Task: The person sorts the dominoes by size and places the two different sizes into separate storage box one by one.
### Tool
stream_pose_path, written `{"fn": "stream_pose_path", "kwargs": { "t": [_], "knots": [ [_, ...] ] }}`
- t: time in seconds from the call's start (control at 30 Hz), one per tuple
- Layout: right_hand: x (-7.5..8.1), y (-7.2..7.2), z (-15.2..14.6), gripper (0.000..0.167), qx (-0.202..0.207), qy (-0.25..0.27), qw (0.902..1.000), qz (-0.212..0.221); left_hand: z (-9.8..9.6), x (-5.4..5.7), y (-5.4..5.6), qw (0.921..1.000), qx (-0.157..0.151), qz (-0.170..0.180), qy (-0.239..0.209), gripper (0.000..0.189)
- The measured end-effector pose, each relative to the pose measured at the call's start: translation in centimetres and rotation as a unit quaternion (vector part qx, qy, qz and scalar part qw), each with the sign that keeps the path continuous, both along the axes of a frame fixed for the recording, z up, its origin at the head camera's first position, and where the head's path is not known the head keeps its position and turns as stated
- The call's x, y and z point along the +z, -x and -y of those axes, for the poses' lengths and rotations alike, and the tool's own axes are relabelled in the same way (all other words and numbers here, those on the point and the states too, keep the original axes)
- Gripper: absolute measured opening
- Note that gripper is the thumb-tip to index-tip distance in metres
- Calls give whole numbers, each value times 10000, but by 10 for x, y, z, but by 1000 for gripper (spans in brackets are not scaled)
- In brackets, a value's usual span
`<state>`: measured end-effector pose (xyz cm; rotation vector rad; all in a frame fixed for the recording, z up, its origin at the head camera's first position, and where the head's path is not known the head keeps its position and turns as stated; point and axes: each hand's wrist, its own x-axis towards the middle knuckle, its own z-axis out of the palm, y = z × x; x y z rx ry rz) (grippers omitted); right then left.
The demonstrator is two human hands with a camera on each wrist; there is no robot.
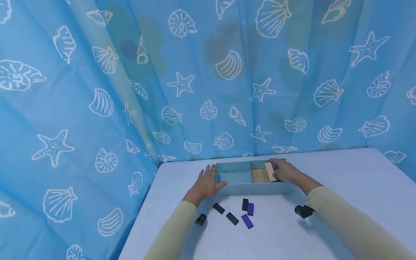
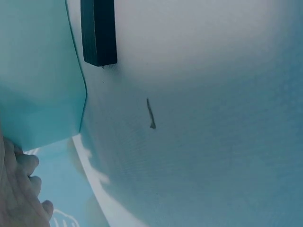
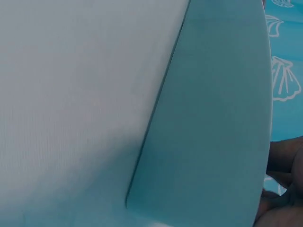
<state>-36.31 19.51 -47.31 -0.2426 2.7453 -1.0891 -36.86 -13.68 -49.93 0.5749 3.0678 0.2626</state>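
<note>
A pale blue-green box [image 1: 256, 189] with two compartments stands toward the back of the table. My right hand [image 1: 285, 171] reaches into its right compartment and pinches a light wooden block [image 1: 270, 171], which is tilted up. Beside that block, several wooden blocks [image 1: 259, 175] lie side by side on the compartment floor. At the box's left end my left hand [image 1: 205, 184] rests with fingers extended and the thumb over the near rim. In the right wrist view, the box wall [image 3: 208, 104] hides most of the right hand [image 3: 284, 189].
In front of the box, several black blocks [image 1: 232, 218] and two purple blocks [image 1: 247, 221] lie scattered on the white table [image 1: 273, 234]. One black block [image 2: 98, 33] shows close up in the left wrist view. A blue shell-patterned curtain [image 1: 201, 83] hangs behind the table.
</note>
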Motion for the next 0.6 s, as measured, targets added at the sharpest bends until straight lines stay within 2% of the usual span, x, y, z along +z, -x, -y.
{"fn": "stream_pose_path", "kwargs": {
  "t": [0.27, 0.43, 0.6],
  "knots": [
    [-5, -2, 7, 59, -89, 133, 9995, 275, 1, -6, -5, 9998, 42, 115, -143, 92],
    [-9, -2, 12, 54, -98, -107, 9988, 471, 0, -8, -7, 9998, 45, 107, -147, 91],
    [-4, 0, 16, 50, -296, -465, 9968, 587, 0, -4, -4, 9999, -12, 72, -128, 90]
  ]
}}
